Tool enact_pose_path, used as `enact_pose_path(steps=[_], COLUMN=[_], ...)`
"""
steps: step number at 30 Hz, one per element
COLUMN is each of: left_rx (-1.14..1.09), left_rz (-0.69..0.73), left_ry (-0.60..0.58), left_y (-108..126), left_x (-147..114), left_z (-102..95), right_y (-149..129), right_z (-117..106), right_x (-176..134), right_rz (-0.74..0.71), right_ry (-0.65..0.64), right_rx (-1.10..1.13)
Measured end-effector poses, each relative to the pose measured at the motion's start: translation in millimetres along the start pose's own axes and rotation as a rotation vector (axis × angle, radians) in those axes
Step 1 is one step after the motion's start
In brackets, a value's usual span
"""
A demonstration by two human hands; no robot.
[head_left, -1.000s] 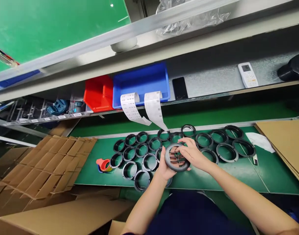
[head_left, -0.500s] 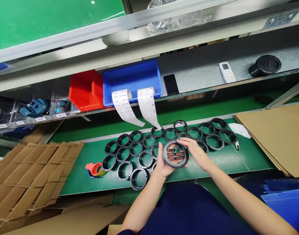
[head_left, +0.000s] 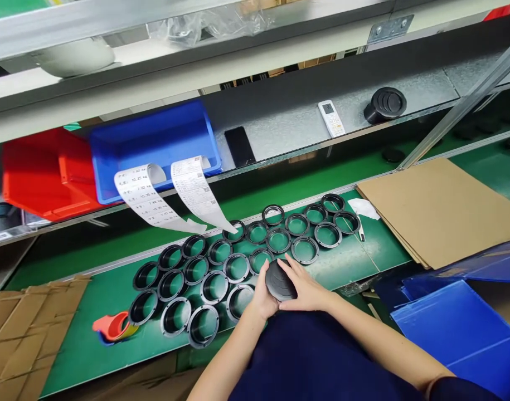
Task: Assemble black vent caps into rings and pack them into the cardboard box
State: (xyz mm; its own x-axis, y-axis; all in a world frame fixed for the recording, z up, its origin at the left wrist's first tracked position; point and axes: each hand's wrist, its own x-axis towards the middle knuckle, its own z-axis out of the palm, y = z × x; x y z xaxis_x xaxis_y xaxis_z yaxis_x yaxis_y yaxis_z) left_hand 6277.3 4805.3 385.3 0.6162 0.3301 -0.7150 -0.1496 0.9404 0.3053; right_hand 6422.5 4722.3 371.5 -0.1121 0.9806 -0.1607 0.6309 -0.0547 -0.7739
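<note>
A round black air vent point(head_left: 281, 281) is held between both hands, close in front of my torso. Its slatted face points up, and the slats lie nearly flat. My left hand point(head_left: 263, 299) is closed around the vent's left side, thumb along the rim. From the right, my right hand point(head_left: 308, 288) grips it, with fingers on the top edge and the thumb at the lower edge. Several black rings point(head_left: 236, 268) stand in rows on the green bench point(head_left: 346, 259) just beyond my hands.
Nested coloured cups point(head_left: 112, 326) sit at the bench's left, beside cardboard dividers point(head_left: 23, 334). Cardboard sheets point(head_left: 442, 206) lie right. The shelf bears a red bin point(head_left: 45, 172), blue bin point(head_left: 154, 139), phone point(head_left: 239, 146), remote point(head_left: 331, 118) and another vent point(head_left: 385, 104). Label strips point(head_left: 198, 189) hang down.
My view has turned to the right. The vent has come closer to my body, and its slats have gone from open to nearly flat. My right hand now grips its side.
</note>
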Motion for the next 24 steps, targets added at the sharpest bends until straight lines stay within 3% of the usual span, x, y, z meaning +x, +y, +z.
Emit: enact_pose_path(steps=[4, 6, 11, 15, 20, 24], left_rx=[0.052, 0.087, 0.24, 0.249, 0.137, 0.059], left_rz=[-0.066, -0.087, 0.009, 0.048, 0.085, 0.077], left_ry=[-0.037, -0.069, 0.066, 0.15, 0.224, 0.332], left_y=[-6, -8, -4, -3, -16, -31], left_x=[19, 28, 41, 35, 12, -4], left_z=[12.9, 15.4, 9.0, -9.2, -47.3, -83.5], right_y=[17, 34, 98, 136, 132, 107], right_z=[-8, -9, -13, -2, 25, 25], right_x=[-1, 4, 40, 58, 40, 35], right_rz=[-0.093, -0.129, 0.218, 0.248, 0.154, 0.078], right_ry=[-0.002, 0.085, 0.512, 0.455, 0.344, 0.449], right_rx=[-0.023, -0.059, -0.305, -0.472, -0.493, -0.486])
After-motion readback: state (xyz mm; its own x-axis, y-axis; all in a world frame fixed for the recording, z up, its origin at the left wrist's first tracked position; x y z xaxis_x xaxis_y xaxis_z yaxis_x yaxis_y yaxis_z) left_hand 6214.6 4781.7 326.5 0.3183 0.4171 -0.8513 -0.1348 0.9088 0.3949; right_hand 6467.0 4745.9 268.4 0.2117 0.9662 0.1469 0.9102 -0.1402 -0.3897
